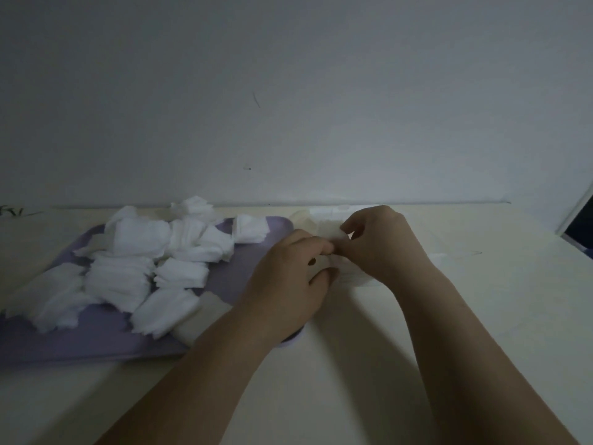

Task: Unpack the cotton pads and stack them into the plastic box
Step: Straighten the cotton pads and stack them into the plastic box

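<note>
Several piles of white cotton pads [128,271] lie on a lilac tray [96,338] at the left. My left hand [288,284] and my right hand [382,242] meet just right of the tray, both with curled fingers pinching a small white stack of cotton pads [333,234] between them. Under and behind the hands sits a pale, see-through plastic box [324,213], mostly hidden by my hands; its inside cannot be made out.
The cream table [353,364] runs back to a plain grey wall [288,91]. A few pads [192,205] lie at the tray's far edge. A dark opening [580,229] shows at the far right edge.
</note>
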A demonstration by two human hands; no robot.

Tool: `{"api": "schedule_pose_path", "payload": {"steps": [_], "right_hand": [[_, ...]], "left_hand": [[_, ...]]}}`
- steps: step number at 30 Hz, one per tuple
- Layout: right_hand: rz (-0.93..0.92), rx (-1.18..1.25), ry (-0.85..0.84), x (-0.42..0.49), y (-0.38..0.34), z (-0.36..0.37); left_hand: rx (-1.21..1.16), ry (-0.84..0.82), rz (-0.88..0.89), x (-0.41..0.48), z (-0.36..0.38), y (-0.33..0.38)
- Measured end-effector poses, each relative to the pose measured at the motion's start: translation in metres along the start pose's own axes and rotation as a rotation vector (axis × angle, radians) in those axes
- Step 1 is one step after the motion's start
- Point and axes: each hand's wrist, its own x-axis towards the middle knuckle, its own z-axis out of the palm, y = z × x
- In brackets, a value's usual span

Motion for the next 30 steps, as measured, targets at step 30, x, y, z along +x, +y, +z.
{"api": "schedule_pose_path", "payload": {"steps": [30], "right_hand": [[-0.589, 0.182, -0.24, -0.082, -0.076, 0.068]], "left_hand": [[0.735, -0.306, -0.456, -0.074, -0.138, -0.018]]}}
